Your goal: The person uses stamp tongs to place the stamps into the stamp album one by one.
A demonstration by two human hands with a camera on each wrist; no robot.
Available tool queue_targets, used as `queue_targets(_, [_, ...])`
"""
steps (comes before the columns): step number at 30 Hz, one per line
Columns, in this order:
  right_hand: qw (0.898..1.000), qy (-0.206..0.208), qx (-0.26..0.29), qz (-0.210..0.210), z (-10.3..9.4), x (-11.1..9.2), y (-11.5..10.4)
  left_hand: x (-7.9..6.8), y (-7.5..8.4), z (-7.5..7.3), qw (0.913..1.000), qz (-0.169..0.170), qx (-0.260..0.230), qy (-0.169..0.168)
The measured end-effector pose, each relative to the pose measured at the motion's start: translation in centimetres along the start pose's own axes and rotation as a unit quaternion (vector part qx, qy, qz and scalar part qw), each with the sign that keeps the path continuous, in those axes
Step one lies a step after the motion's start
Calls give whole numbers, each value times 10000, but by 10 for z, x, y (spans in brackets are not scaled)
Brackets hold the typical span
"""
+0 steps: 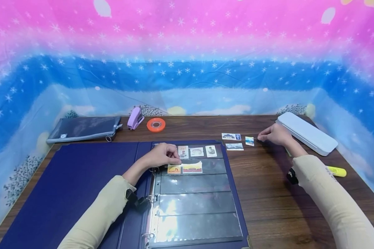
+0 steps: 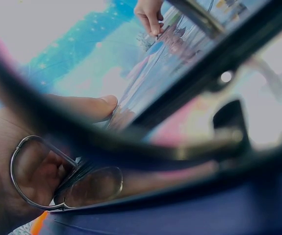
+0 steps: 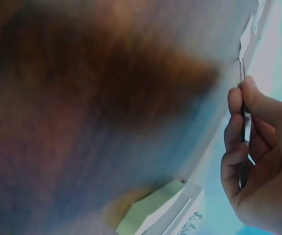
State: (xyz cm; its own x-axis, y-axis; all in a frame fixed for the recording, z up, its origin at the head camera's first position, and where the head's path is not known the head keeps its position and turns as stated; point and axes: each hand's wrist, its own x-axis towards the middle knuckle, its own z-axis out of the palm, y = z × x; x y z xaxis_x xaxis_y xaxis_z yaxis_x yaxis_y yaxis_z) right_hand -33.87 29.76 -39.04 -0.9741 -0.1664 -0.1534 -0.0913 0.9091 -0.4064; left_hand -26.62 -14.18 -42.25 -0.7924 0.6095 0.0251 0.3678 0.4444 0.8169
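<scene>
My left hand (image 1: 163, 154) is over the open stamp album (image 1: 193, 204), its thumb and fingertips pinching the upper edge of the second-row clear pocket strip (image 1: 213, 166). That row holds an orange-yellow stamp (image 1: 174, 169) and a wider red and yellow stamp (image 1: 192, 168). Out to the right, my right hand (image 1: 275, 134) grips metal tweezers (image 3: 245, 120) between thumb and fingers. Their tips reach a small blue and yellow stamp (image 1: 249, 141) on the table; whether they clasp it I cannot tell. Two more loose stamps, one pale (image 1: 231, 136) and one grey (image 1: 234, 147), lie beside it.
A white case (image 1: 306, 133) and a yellow highlighter (image 1: 336, 171) lie at the right. Along the back are a purple stapler (image 1: 135, 117), an orange tape roll (image 1: 156, 125) and a dark zip pouch (image 1: 84, 128). Metal rings (image 1: 148, 236) stand along the album's spine.
</scene>
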Motion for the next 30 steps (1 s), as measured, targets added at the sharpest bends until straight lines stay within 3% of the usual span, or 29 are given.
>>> queue_targets(7, [9993,212,290,111,-3,-6,-3,3,1,1,10000,48,-45,-37])
queue_targets(14, [9952,536,772,-283,-10,-14,-40,1,1,1,10000,-11,-80,-32])
queue_targets(23, [9922,196,1004,-716,20,-20,-105,1,-1,2,9998,-85,-199,8])
queue_targets(27, [9937,118,887,-677,35,-20,-117,1,3,1,9997,-128,-222,-26])
queue_targets(30, [9950,114,724,-674,44,-22,-120,-3,15,-2,9997,-120,-225,-59])
